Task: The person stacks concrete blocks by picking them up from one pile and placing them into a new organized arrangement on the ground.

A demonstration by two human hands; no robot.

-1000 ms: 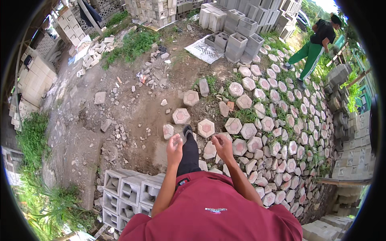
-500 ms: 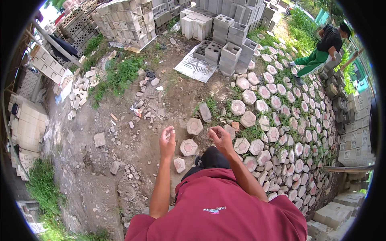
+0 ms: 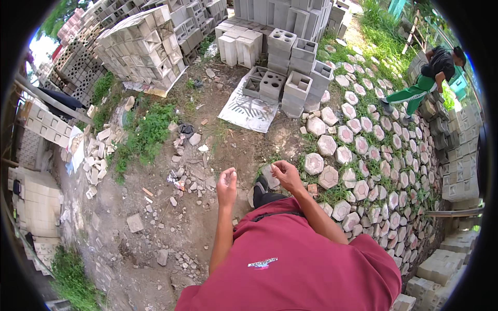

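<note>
Hovering apart, loosely half-curled hands [image 3: 226,186] [image 3: 287,176] above dirt [image 3: 238,154], a dark shoe [image 3: 261,182] between them, hexagonal pavers [image 3: 327,145] to the right

Left hand [image 3: 226,188] and right hand [image 3: 288,177] hover, loosely curled.

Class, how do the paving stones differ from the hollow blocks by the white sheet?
The paving stones are mostly six-sided, many with pinkish centres; the hollow blocks are boxy and grey with openings. The paving stones lie spread out; some hollow blocks stand stacked. Both are outdoors.
</note>
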